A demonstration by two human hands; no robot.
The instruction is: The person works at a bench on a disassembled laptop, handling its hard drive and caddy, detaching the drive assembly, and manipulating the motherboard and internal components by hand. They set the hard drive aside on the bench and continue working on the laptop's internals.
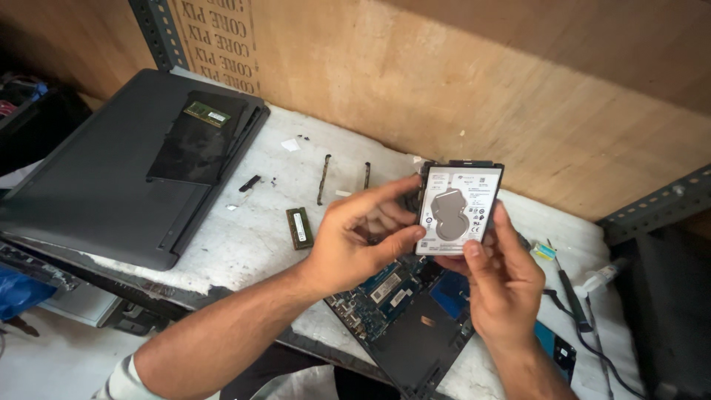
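I see both of my hands raised above the middle of the counter (244, 244), holding a small rectangular hard drive (459, 210) between them, label side toward me, tilted slightly and lifted clear of the surface. My left hand (354, 237) has its grip clamped on the drive's left edge, thumb pressed near the lower left corner and the fingers curled behind the upper left. My right hand (502, 281) has its grip closed on the lower right part of the drive, thumb on the bottom edge and the index finger running up the right side. Directly below the hands, at the near edge of the counter, lies an opened laptop base (411, 326) with its blue circuit board (385, 285) exposed. Just to the left of my left hand, a green memory stick (299, 227) lies flat on the counter, apart from the hand. Farther back, near the wall, two thin dark strips (324, 179) lie side by side. At the far left corner a closed dark laptop (111, 170) rests upside down with a dark panel (196, 137) lying on top of it, and a second green memory module (207, 114) sits on that panel. By the right edge lie a slim screwdriver (572, 289) and a dark cable (592, 348).
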